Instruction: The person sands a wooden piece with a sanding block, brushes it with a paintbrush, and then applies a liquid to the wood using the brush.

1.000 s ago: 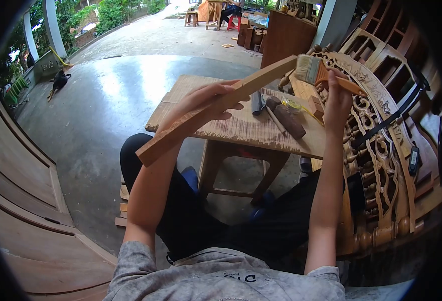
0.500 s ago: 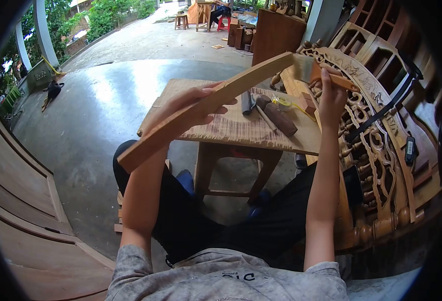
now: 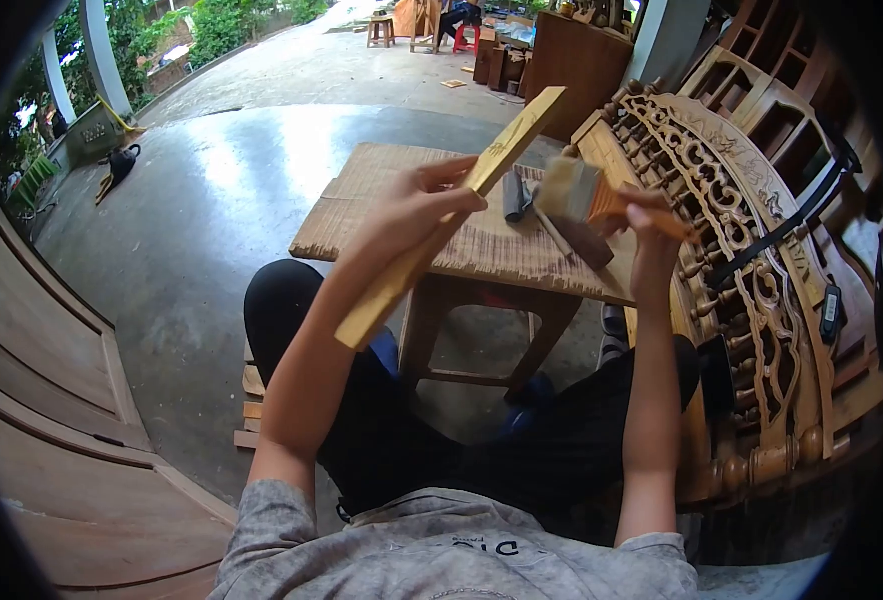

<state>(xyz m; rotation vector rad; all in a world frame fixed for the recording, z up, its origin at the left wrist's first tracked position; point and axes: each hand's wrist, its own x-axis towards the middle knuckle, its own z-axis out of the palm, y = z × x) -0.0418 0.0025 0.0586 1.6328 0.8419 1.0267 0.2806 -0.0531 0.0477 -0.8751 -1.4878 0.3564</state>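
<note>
My left hand (image 3: pixel 426 205) is closed around the middle of a long, slightly curved strip of wood (image 3: pixel 513 143), which slants up and away from me. Faint carved or drawn marks show on its pale face. In my right hand (image 3: pixel 651 225) is a wide paintbrush (image 3: pixel 611 207) with an orange handle. Its pale bristles point left, beside the strip and apart from it; the brush is slightly blurred. Below both hands is a rough wooden board (image 3: pixel 361 200) on a stool (image 3: pixel 421 325). A dark cylindrical tool head (image 3: pixel 513 196) and a dark brown wooden block (image 3: pixel 591 247) lie on the board.
A carved wooden bench back (image 3: pixel 736 200) with turned spindles stands close on my right. Wooden panels (image 3: pixel 41 400) lean at my left. A black kettle-like object (image 3: pixel 119 165) sits on the floor. Farther back, a person (image 3: pixel 456 20) sits near a red stool.
The strip has turned to show its pale marked face and now stands more steeply. My right hand has lowered the brush, bringing its bristles left. The camera view has shifted slightly.
</note>
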